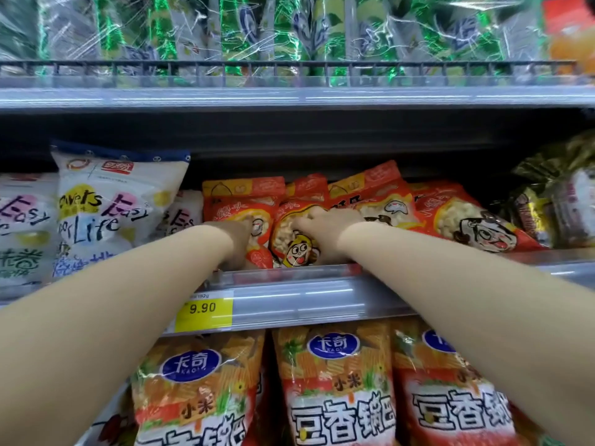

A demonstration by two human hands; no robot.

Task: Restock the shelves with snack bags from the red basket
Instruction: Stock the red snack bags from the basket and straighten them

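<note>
Both arms are stretched into the middle shelf (306,294). The right hand (323,225) curls its fingers over the top of a red snack bag (297,246) with a cartoon face, standing at the near edge. The left hand (243,241) presses on the neighbouring red bag (231,201) just left; its fingers are hidden, so I can't tell its grip. White bags (112,207) stand further left.

Red-orange snack bags (297,249) with cartoon faces, white bags (116,201) with blue tops left, green-and-silver packets (257,33) far, yellow price tag (204,312), orange pouches (335,391) with blue ovals near.
</note>
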